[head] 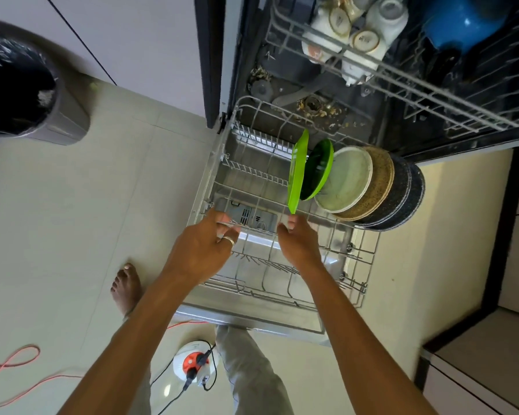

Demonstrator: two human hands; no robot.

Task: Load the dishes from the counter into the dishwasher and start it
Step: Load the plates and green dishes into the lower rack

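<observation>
The dishwasher's lower rack (369,265) is pulled out over the open door. Standing in a row in it are a green square plate (297,172), a green round plate (322,166), a white plate (349,178), a brown speckled plate (382,181) and black speckled plates (408,196). My left hand (206,244), with a ring on it, curls its fingers round a cross wire on the rack's left side. My right hand (297,241) reaches up with loosely bent fingers, its fingertips at the green square plate's lower corner. The upper rack (432,94) holds white cups (357,34) and a blue bowl (465,22).
Food scraps lie on the dishwasher floor (318,109). A grey bin (57,115) with a black liner stands at the left. A white and orange extension reel (194,363) and a red cable (12,363) lie on the tiles by my bare foot (126,289). Cabinet fronts (492,354) run along the right.
</observation>
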